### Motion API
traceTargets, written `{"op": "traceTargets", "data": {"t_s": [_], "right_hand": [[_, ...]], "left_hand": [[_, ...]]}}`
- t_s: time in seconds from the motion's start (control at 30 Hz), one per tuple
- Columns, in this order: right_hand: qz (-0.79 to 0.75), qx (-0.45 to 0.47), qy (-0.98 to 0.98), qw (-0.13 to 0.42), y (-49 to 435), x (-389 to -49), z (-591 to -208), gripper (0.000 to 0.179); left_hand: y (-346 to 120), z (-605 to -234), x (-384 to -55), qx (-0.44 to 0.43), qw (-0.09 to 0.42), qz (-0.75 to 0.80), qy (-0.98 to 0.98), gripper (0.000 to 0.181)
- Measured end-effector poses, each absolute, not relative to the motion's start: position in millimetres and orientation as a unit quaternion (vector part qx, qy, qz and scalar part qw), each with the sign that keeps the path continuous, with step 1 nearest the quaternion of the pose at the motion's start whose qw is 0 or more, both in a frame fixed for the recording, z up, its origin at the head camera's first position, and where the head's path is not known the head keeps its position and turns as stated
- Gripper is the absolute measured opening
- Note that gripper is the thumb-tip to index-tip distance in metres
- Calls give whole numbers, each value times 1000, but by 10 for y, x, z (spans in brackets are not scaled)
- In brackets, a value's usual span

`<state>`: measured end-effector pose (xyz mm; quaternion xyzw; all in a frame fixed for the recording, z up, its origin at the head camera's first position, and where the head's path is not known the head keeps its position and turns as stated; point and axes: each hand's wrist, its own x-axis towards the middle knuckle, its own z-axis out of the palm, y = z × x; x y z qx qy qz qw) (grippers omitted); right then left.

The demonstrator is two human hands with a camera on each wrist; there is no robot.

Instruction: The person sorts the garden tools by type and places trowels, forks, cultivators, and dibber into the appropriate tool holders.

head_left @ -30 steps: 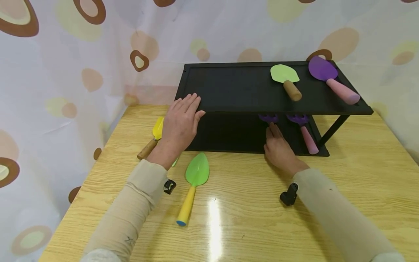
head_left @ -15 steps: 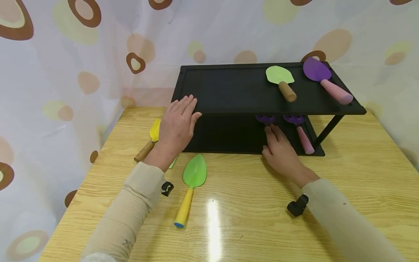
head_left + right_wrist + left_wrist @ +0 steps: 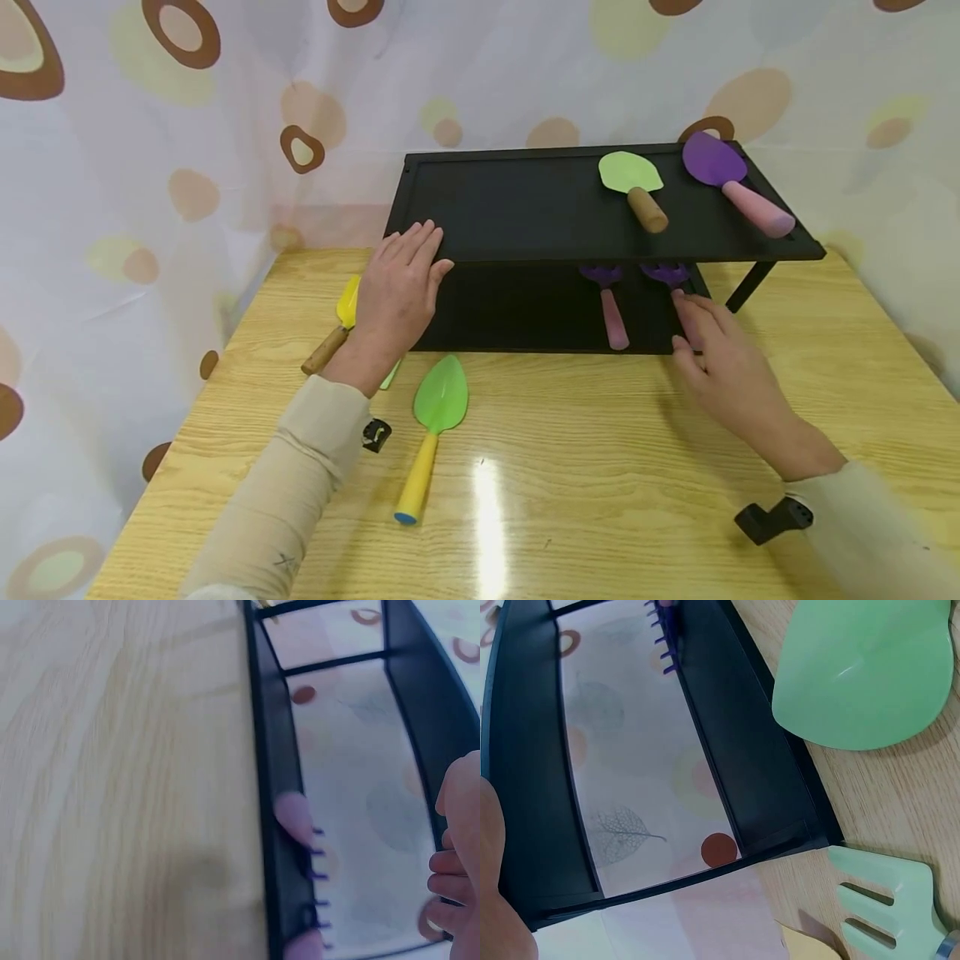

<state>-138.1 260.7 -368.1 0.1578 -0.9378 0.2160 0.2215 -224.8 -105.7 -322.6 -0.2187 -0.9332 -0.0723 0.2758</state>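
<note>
My left hand point(image 3: 396, 293) rests on the front left corner of the black two-tier shelf point(image 3: 510, 204), fingers straight. At the lower tier's right end, my right hand point(image 3: 731, 375) is at the pink handle of a purple hand rake point(image 3: 666, 273), fingers and thumb loosely bent to either side. In the right wrist view the right hand point(image 3: 457, 855) appears clear of the pink handles, though blurred. A second purple hand rake with a pink handle point(image 3: 614, 321) lies to its left. Above, the top tier bears a light green trowel point(image 3: 630, 172) and a purple trowel point(image 3: 712, 158).
A green trowel with a yellow handle point(image 3: 441, 396) lies on the wooden table point(image 3: 585, 500) before the shelf. Left of the shelf is a yellow trowel with a wooden handle point(image 3: 324, 350). A green hand fork point(image 3: 889, 900) shows in the left wrist view.
My right hand has left the left hand rake's handle and moved right to the other one. My left hand stays on the shelf corner. The head view has shifted slightly.
</note>
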Motion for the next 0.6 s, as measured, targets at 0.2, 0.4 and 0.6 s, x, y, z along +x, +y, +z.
{"op": "traceTargets", "data": {"t_s": [0.2,0.4,0.6], "right_hand": [[207,129,-934,262,2867,-1205,-3468,41],[175,122,-928,306,3019,-1131,-3303,42],[150,150,-910,355,3146,-1180,-3166,39]], "left_hand": [[-1080,-3212,-2234,-213,284,-71,-932,50],[-1060,-3203,-2232,-220,289,-72,-929,49],[-1040,-3220,-2233,-219,285,-76,-930,49]]}}
